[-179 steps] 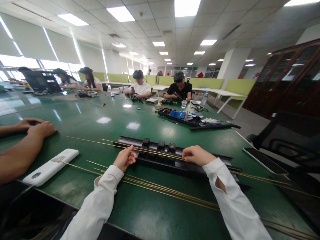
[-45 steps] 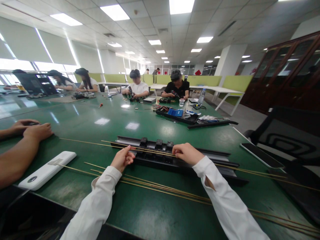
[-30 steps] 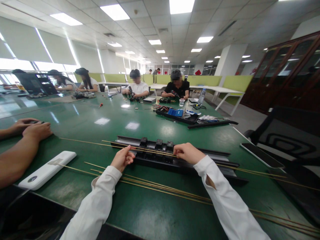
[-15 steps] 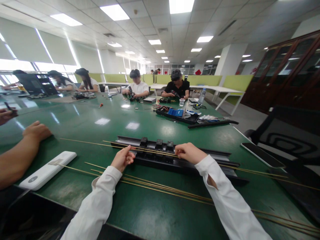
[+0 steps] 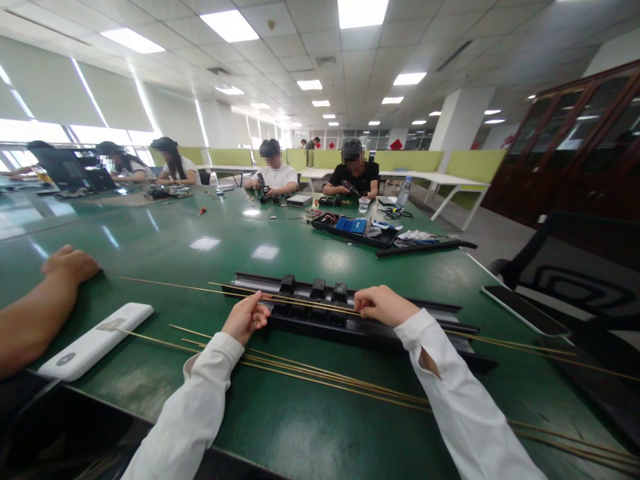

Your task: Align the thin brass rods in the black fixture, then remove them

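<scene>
Long thin brass-coloured rods (image 5: 310, 305) run across a black rail-like frame (image 5: 325, 332) with several dark blocks (image 5: 319, 288) on it. My left hand (image 5: 247, 313) pinches the rods near the frame's left end, its thumb and forefinger closed on them. Farther right, my right hand (image 5: 383, 305) is closed around the same rods, fingertips bent down. The rods' thin left ends stick out past my left hand over the table. More loose brass rods (image 5: 320, 379) lie on the green table in front of the frame, passing under both my forearms.
A white flat device (image 5: 100, 340) lies on the left, near another person's forearm and hand (image 5: 73, 265). At right is a dark-screened phone-like slab (image 5: 525, 311). A black tray of parts (image 5: 350, 230) sits beyond the frame. Several people work across the green table (image 5: 230, 233).
My right hand has slid slightly to the right along the rods, and one rod end has shifted right too. My left hand stays put. The other person's far hand at left has left the view.
</scene>
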The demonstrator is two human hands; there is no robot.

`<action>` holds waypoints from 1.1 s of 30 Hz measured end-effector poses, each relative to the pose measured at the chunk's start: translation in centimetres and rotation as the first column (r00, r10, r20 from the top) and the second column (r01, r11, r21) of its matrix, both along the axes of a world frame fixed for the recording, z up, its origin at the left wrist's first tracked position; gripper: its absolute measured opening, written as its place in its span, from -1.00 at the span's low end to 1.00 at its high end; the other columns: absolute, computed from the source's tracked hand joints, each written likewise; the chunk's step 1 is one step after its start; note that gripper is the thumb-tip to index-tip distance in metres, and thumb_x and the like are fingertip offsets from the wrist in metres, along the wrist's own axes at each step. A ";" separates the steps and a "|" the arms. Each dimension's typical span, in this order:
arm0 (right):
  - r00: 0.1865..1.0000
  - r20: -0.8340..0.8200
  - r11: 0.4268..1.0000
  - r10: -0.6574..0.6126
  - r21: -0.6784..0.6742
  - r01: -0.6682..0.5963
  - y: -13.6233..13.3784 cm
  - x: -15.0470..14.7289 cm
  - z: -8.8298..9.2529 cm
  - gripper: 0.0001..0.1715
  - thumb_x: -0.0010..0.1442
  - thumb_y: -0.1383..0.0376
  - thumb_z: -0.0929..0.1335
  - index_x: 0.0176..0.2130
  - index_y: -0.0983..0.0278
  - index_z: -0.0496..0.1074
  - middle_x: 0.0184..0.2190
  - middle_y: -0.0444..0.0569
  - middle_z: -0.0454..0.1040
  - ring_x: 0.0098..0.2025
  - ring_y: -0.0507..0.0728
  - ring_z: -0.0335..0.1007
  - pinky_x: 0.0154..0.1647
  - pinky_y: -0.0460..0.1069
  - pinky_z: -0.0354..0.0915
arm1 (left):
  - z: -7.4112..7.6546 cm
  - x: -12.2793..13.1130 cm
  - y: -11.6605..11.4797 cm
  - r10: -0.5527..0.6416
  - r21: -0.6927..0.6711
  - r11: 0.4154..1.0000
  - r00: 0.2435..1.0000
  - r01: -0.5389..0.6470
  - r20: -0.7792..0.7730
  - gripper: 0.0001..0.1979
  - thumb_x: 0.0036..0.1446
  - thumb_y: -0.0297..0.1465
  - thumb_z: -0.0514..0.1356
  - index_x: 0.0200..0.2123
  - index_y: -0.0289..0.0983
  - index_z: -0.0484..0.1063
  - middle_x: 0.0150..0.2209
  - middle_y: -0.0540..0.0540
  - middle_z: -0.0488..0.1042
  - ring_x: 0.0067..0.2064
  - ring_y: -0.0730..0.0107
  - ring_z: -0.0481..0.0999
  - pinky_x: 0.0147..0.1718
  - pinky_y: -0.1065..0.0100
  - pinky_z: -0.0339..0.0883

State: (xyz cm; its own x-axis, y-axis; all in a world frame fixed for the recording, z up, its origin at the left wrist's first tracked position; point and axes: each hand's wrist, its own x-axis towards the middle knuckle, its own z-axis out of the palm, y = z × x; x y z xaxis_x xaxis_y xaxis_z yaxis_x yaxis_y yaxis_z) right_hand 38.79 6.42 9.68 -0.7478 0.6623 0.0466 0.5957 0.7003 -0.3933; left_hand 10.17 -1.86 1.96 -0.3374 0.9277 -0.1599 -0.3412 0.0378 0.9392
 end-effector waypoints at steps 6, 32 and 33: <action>1.000 0.002 1.000 -0.001 -0.013 0.001 0.0 0.0 0.0 -0.78 -0.16 0.46 0.22 -0.51 0.29 0.42 -0.58 -0.14 0.45 -0.48 0.00 0.32 -0.41 -0.14 0.15 | 0.2 0.1 -0.1 0.012 -0.003 1.000 1.000 -0.012 0.001 -0.76 0.03 -0.32 0.04 -0.30 -0.39 0.29 -0.72 -0.01 0.33 -0.76 0.58 0.26 -0.83 0.60 0.03; 1.000 0.020 0.999 -0.016 -0.051 0.017 0.3 0.5 0.0 -0.78 -0.18 0.47 0.23 -0.52 0.28 0.42 -0.60 -0.16 0.44 -0.48 -0.01 0.33 -0.45 -0.15 0.15 | -0.1 -0.1 0.0 0.012 -0.003 1.000 1.000 -0.012 0.003 -0.76 0.02 -0.31 0.05 -0.31 -0.38 0.30 -0.71 -0.01 0.34 -0.75 0.58 0.27 -0.82 0.60 0.05; 1.000 0.021 0.999 -0.018 -0.049 0.019 0.4 0.5 -0.1 -0.78 -0.18 0.47 0.23 -0.52 0.28 0.42 -0.60 -0.16 0.44 -0.48 -0.01 0.33 -0.45 -0.15 0.15 | -0.1 -0.1 0.0 0.012 -0.005 1.000 1.000 -0.012 0.001 -0.76 0.03 -0.31 0.05 -0.31 -0.38 0.30 -0.71 -0.01 0.33 -0.75 0.58 0.27 -0.82 0.59 0.05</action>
State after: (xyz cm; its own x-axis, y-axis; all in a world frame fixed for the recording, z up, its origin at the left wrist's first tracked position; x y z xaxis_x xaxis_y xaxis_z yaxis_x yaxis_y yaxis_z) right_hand 39.30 6.79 9.62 -0.7357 0.6773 -0.0017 0.6167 0.6689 -0.4150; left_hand 10.04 -1.88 1.85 -0.3484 0.9228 -0.1646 -0.3426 0.0381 0.9387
